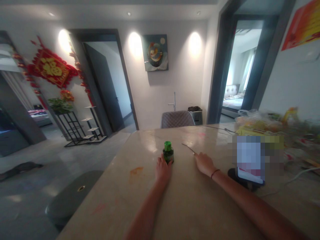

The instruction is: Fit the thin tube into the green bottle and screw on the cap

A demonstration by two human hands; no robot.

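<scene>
A small dark green bottle (168, 156) with a bright green cap stands upright on the table. My left hand (163, 169) has its fingers and thumb around the lower part of the bottle, which hides some of it. To the right of the bottle, my right hand (204, 164) is closed on one end of a thin dark stick (188, 147). The stick's other end points away and to the left, and its exact kind is too small to tell. A dark band circles my right wrist.
A phone (250, 175) on a stand, partly pixelated, is right of my right arm. Beyond it lies a blurred pile of bags and packets (265, 123). A quilted chair (177, 119) stands at the far table edge, a grey-green stool (72, 193) at the left.
</scene>
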